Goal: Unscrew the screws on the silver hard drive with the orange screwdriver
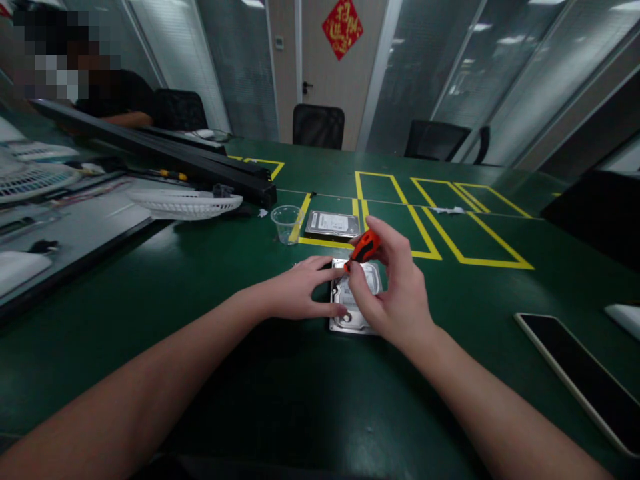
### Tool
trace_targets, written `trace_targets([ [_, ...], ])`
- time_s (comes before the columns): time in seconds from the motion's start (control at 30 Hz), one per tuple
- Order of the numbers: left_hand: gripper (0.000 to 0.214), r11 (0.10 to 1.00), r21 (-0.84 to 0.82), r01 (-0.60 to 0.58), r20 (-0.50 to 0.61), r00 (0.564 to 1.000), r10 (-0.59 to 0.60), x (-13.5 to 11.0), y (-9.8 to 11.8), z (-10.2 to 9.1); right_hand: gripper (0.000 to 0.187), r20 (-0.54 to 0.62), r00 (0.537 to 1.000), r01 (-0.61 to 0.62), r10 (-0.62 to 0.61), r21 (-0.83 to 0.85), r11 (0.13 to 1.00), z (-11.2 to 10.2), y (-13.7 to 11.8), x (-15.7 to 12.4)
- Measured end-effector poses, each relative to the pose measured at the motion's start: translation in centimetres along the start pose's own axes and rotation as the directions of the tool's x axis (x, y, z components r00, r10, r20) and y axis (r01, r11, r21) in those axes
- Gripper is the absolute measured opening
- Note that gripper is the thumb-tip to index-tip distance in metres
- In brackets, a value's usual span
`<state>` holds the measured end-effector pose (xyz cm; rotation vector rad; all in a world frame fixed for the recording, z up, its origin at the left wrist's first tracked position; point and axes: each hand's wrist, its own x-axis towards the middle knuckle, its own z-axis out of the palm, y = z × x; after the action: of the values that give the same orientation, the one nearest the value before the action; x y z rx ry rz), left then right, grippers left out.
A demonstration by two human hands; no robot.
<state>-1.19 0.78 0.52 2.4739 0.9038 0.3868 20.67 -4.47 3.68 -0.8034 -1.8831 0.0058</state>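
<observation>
A silver hard drive (354, 319) lies on the green table in front of me, partly covered by my hands. My left hand (300, 288) rests at its left side, thumb and fingers stretched out and touching its top. In my right hand (395, 280) is a red and black screwdriver (366, 247), gripped by the handle and tilted over the drive. The screwdriver's tip points down toward the drive's upper left part, near my left index finger; whether it sits in a screw I cannot tell.
Beyond lies a second hard drive (333, 225) within yellow tape, beside a clear plastic cup (287, 225). A phone (585, 373) lies at right. White fan grilles (185, 201) and long black bars (200, 160) occupy the left. Another person (120, 93) sits at far left.
</observation>
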Motion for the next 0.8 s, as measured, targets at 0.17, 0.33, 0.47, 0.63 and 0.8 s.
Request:
trace_targets([
  [0.17, 0.089, 0.999, 0.006, 0.031, 0.016, 0.999, -0.031, -0.02, -0.04, -0.02, 0.065, -0.022, 0.999, 0.039, -0.039, -0.021, 0.999, -0.06, 0.20, 0.14],
  [0.33, 0.084, 1.000, 0.000, 0.014, 0.020, 1.000, -0.014, 0.05, 0.26, -0.22, 0.059, -0.046, 0.997, 0.060, -0.063, -0.051, 0.997, -0.03, 0.36, 0.28],
  [0.47, 0.083, 1.000, -0.004, 0.007, -0.004, 1.000, -0.007, 0.04, 0.14, -0.08, 0.066, -0.021, 0.999, 0.035, -0.035, -0.002, 0.999, 0.11, 0.14, -0.08],
  [0.63, 0.087, 1.000, -0.010, 0.005, -0.005, 1.000, -0.005, 0.02, -0.20, 0.11, 0.067, 0.001, 1.000, -0.031, 0.031, 0.043, 0.999, 0.08, 0.08, -0.31],
  [0.8, 0.085, 1.000, -0.005, 0.011, 0.005, 1.000, -0.011, 0.06, -0.07, 0.01, 0.061, -0.039, 0.998, 0.045, -0.047, -0.050, 0.998, -0.06, 0.35, 0.12],
])
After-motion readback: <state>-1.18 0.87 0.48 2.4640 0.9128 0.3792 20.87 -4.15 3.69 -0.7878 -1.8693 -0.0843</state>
